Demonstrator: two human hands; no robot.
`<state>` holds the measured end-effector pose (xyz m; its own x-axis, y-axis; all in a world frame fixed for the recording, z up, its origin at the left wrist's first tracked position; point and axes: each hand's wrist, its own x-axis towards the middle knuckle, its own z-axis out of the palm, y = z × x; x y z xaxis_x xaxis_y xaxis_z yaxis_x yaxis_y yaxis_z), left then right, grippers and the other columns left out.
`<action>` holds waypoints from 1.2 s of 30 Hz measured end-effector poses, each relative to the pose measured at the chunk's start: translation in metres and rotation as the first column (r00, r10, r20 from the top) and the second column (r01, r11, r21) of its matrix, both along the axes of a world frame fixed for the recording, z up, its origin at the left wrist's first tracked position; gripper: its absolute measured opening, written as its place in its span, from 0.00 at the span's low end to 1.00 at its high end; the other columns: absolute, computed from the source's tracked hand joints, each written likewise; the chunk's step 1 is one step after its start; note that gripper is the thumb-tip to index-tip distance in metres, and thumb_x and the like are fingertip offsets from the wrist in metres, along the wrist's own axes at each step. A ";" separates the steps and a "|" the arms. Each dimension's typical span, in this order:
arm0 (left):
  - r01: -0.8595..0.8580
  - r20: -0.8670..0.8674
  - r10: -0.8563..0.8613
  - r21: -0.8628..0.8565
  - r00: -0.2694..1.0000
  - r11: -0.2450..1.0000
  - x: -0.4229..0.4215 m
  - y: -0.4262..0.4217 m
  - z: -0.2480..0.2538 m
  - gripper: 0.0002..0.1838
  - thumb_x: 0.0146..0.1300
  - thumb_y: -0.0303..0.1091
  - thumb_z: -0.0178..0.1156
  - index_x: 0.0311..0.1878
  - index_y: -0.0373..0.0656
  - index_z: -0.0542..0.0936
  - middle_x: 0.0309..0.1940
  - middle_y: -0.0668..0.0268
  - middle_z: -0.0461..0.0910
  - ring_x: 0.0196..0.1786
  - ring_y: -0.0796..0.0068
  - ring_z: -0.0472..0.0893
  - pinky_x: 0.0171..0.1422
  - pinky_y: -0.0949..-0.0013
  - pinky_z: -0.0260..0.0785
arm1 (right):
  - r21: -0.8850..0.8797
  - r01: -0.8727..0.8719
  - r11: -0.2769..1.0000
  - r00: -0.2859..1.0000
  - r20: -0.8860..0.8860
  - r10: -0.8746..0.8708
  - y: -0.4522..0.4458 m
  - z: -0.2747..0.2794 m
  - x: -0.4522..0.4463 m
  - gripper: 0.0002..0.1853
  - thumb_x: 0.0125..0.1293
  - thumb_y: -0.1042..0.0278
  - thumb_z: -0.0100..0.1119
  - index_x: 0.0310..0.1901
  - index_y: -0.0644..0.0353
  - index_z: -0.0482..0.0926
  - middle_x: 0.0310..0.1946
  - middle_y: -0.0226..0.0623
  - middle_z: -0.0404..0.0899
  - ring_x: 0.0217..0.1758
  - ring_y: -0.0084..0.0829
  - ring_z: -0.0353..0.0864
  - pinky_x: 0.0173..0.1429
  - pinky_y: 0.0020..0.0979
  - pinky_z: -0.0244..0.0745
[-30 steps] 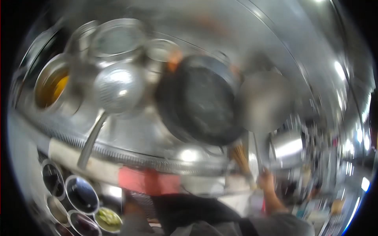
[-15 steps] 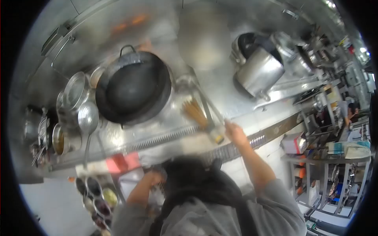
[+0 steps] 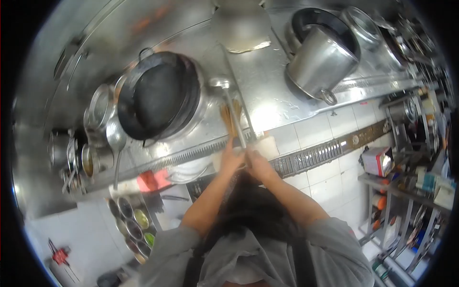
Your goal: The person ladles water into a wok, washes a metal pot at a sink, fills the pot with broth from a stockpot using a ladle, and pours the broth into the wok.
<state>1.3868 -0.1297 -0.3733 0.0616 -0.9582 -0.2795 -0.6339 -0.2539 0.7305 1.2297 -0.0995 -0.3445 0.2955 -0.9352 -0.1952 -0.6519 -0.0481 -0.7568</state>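
My right hand (image 3: 258,165) is closed around the lower end of a long metal ladle handle (image 3: 238,119). The ladle's bowl (image 3: 219,83) rests on the steel counter. Beside it, my left hand (image 3: 230,159) has its fingers at the lower end of a bamboo brush (image 3: 228,120), whose handle is mostly hidden by hand and ladle. A pale folded cloth (image 3: 266,147) lies at the counter edge by both hands. Up and to the left sits a large black wok (image 3: 160,95), with a perforated skimmer (image 3: 116,134) to its left.
A steel pot (image 3: 321,63) lies tilted by a dark pan (image 3: 318,18) at upper right. A blurred round metal piece (image 3: 241,24) is above. Red cloth (image 3: 154,181), ingredient cups (image 3: 141,218) and metal shelves (image 3: 406,191) stand lower down. A floor grate (image 3: 311,161) runs right.
My left hand has come up from the lower left to the brush. My right hand has moved left with the ladle, whose bowl now shows on the counter. The view has shifted.
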 end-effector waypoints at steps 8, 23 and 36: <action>0.355 0.355 -0.353 0.063 0.866 0.933 -0.012 -0.093 0.087 0.26 0.58 0.46 0.62 0.55 0.40 0.79 0.44 0.42 0.82 0.51 0.45 0.82 0.59 0.53 0.72 | -0.008 -0.002 1.000 0.994 -0.108 0.001 0.022 0.034 -0.066 0.19 0.60 0.62 0.65 0.51 0.62 0.80 0.42 0.48 0.79 0.46 0.51 0.82 0.51 0.44 0.78; 0.052 -0.947 0.259 0.254 -0.192 0.966 -0.304 -0.268 0.021 0.26 0.61 0.28 0.55 0.62 0.27 0.68 0.60 0.47 0.75 0.64 0.49 0.75 0.71 0.45 0.65 | 0.013 1.000 -0.003 0.007 -0.683 -0.731 0.517 -0.012 -0.315 0.15 0.52 0.60 0.68 0.36 0.64 0.86 0.35 0.54 0.84 0.43 0.52 0.84 0.51 0.47 0.78; 0.614 -0.575 -0.717 -0.416 0.393 0.670 -0.537 -0.177 0.313 0.23 0.53 0.33 0.69 0.51 0.32 0.80 0.43 0.64 0.84 0.46 0.70 0.81 0.54 0.68 0.70 | -0.007 0.992 0.123 0.107 -0.441 -0.891 0.378 -0.016 -0.605 0.21 0.61 0.54 0.64 0.51 0.59 0.83 0.41 0.48 0.85 0.49 0.47 0.83 0.57 0.43 0.76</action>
